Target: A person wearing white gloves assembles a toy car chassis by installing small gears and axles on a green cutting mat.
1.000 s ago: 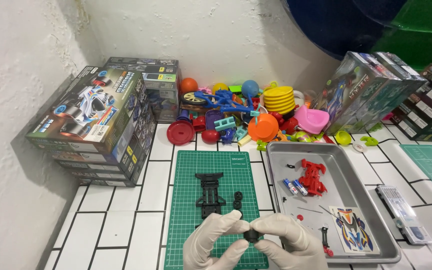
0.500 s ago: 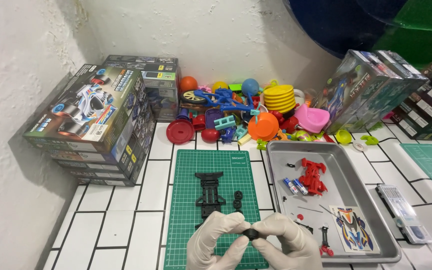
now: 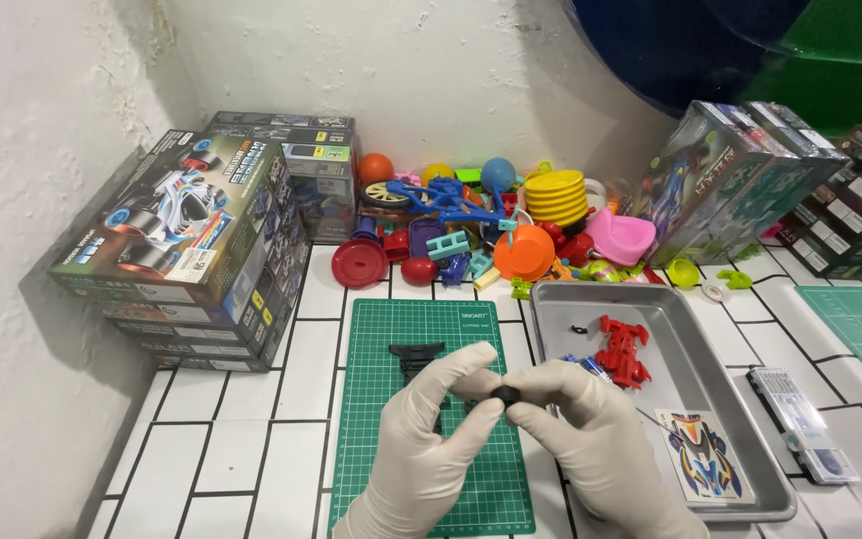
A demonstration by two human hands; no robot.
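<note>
Above the green cutting mat (image 3: 431,399), we are pinching a small black wheel (image 3: 507,396) between left hand (image 3: 421,439) and right hand (image 3: 591,439), fingertips closed on it. It appears light, rigid, easily dropped; we are gripping its rim.

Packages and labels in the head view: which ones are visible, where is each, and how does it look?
Stack of flat cardboard toy-car boxes: left, by the wall; dark, car picture.
Leaning toy-car boxes: back right; green-blue.
Dark boxes: far right.
Colourful car sticker sheet: in the metal tray.
</note>
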